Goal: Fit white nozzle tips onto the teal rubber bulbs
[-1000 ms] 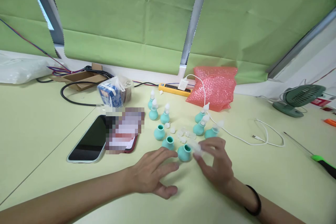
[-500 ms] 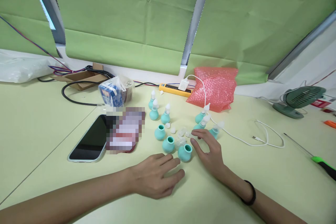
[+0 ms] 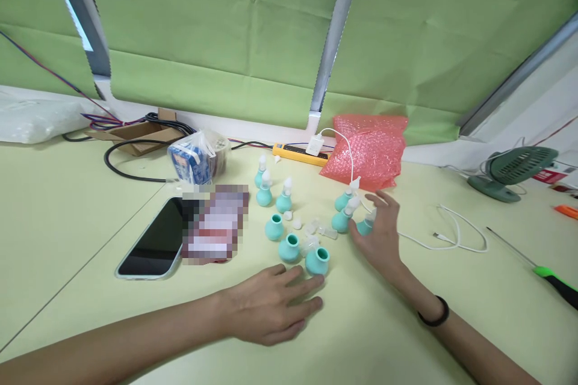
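Several small teal rubber bulbs stand on the pale table. Three without tips form a row: one (image 3: 274, 227), one (image 3: 289, 248) and the nearest (image 3: 317, 261). Others carry white tips, such as a left group (image 3: 264, 193) and a right pair (image 3: 343, 220). Loose clear tips (image 3: 316, 229) lie between them. My left hand (image 3: 271, 310) lies flat on the table, fingers stretched, fingertips just short of the nearest bulb. My right hand (image 3: 380, 230) has its fingers spread around a tipped bulb (image 3: 363, 227), partly hiding it.
A black phone (image 3: 153, 240) and a blurred-out item (image 3: 215, 222) lie to the left. Behind are a plastic bag (image 3: 198, 156), a yellow power strip (image 3: 298, 154), pink bubble wrap (image 3: 370, 147) and a white cable (image 3: 433, 236). A green fan (image 3: 510, 171) and a screwdriver (image 3: 555, 278) sit at right.
My right hand let go of a clear tip near the front bulb and moved back and right to the tipped bulb. My left hand slid slightly forward toward the nearest bulb.
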